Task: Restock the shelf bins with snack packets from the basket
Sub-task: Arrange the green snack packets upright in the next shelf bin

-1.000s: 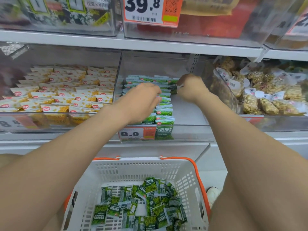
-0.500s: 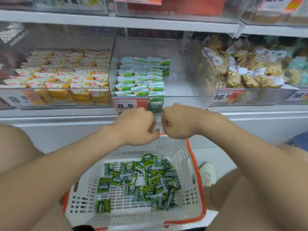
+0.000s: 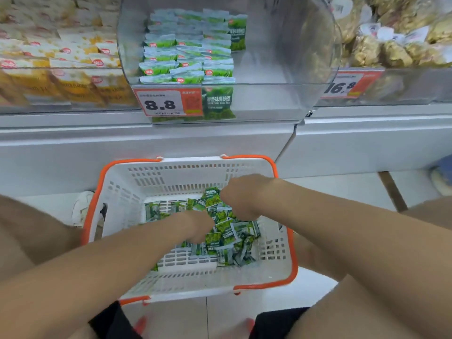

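A white basket with an orange rim [image 3: 244, 286] stands on the floor below the shelf and holds a loose pile of green snack packets [image 3: 231, 241]. Both my hands are down inside it. My left hand [image 3: 197, 227] is buried knuckles-up in the pile, its fingers hidden among the packets. My right hand [image 3: 242, 195] curls over the far side of the pile and pinches a raised green packet [image 3: 212, 197]. Above, the clear middle shelf bin [image 3: 269, 99] holds rows of the same green packets [image 3: 188, 52] on its left side.
A price tag reading 8.8 [image 3: 162, 104] is fixed to the middle bin's front. The left bin holds yellow and white packets [image 3: 61, 59], the right bin golden bagged snacks [image 3: 396, 45]. A white shoe [image 3: 82, 207] is left of the basket, on a pale tiled floor.
Both hands came away from the middle bin, dropped past the shelf edge and went down into the basket's packets. The view tilted downward.
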`<state>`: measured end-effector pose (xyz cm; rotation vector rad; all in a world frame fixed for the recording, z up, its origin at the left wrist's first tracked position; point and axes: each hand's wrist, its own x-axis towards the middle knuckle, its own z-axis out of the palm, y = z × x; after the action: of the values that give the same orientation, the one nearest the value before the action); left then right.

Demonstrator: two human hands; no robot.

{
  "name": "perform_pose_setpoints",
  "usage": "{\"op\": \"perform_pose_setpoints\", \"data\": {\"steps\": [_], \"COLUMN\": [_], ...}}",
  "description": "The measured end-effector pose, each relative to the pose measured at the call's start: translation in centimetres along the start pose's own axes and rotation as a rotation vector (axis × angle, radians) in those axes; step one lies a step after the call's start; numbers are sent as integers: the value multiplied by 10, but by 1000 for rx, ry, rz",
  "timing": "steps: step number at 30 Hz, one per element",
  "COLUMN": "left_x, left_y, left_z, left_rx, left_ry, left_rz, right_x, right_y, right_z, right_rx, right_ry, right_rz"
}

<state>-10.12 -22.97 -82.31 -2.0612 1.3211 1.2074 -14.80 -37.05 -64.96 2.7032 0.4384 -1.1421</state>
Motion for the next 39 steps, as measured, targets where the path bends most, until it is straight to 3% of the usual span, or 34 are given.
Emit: {"op": "perform_pose_setpoints", "data": {"steps": [11, 21, 25, 29, 35, 39], "left_x": [61, 44, 5, -36, -110, -151], "left_y": [12, 7, -17, -41, -45, -44], "left_z": [56, 45, 11, -21, -77, -104], "left_rx": [-365, -521, -694, -909, -1233, -1258], "left_ry": [120, 211, 375, 550, 557, 513], "left_rz": [-21, -79, -95, -87, 34, 127], "right_x": [13, 12, 9, -1, -14, -29], "right_y": [5, 0, 3, 10, 22, 20], "right_z": [2, 2, -6, -21, -39, -54], "right_rx": [-15, -38, -29, -29, 293, 756], "right_ry": [-3, -5, 29, 1, 123, 314], "right_rz": [-3, -22, 11, 166, 159, 169]}}
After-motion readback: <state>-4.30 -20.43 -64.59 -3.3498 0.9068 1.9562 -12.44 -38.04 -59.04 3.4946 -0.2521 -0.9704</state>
